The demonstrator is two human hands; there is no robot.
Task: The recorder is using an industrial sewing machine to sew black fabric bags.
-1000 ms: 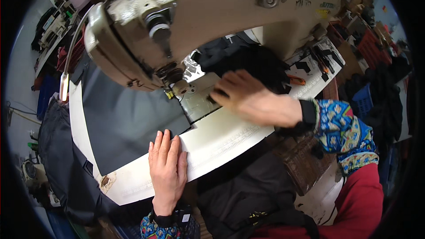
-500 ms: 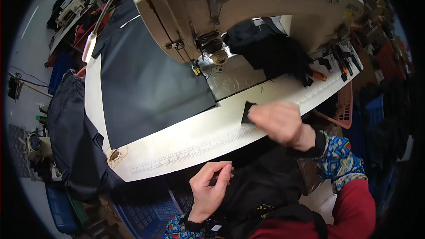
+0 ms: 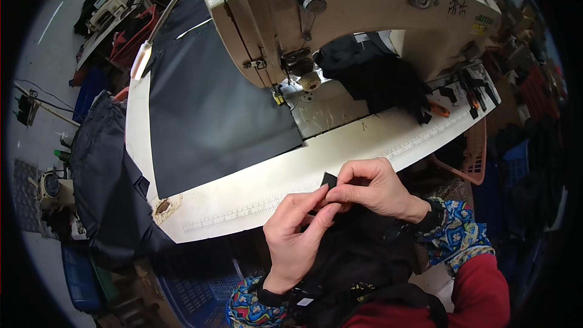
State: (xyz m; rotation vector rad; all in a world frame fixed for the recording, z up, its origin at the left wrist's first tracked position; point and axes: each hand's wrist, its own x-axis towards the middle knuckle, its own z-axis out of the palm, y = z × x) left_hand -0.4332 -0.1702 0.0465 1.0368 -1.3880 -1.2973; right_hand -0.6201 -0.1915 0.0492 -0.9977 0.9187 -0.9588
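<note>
Black fabric scrap (image 3: 329, 179) | pinched | left hand (image 3: 293, 235) | right hand (image 3: 380, 192)

Left hand (image 3: 296, 234) and right hand (image 3: 378, 193) are both pinching a little black scrap (image 3: 330, 180) by the desk's (image 3: 346, 150) near edge, big dark sheet (image 3: 221, 109) over left, sewing machine (image 3: 364, 9) looming far side.

A lit lamp (image 3: 141, 61) hangs at the left edge of the white surface (image 3: 228, 203); another table (image 3: 96, 41) stands beyond that edge, a blue basket (image 3: 197, 296) below the surface.
</note>
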